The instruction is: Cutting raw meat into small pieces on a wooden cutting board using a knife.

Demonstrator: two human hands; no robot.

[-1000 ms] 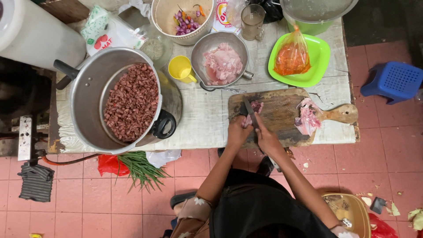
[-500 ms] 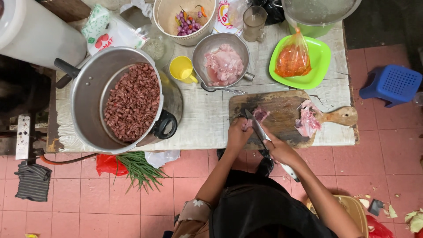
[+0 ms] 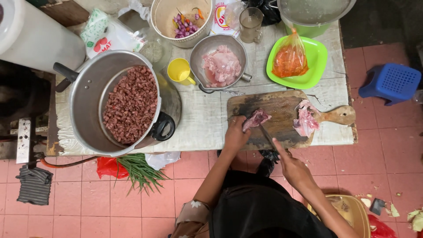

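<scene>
A simple cooking area with a pink tiled floor (image 3: 88, 198). The worn tabletop (image 3: 207, 121) carries a big pot of beans (image 3: 128, 103), a bowl of raw meat (image 3: 220, 66) and a cutting board (image 3: 282, 117).

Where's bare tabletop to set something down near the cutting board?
Free: the strip of table between the big pot of beans and the cutting board, below the yellow cup. A smaller patch lies right of the board, under the green plate. The back row is crowded. On the board, the left hand holds meat; the right hand holds a knife.
</scene>
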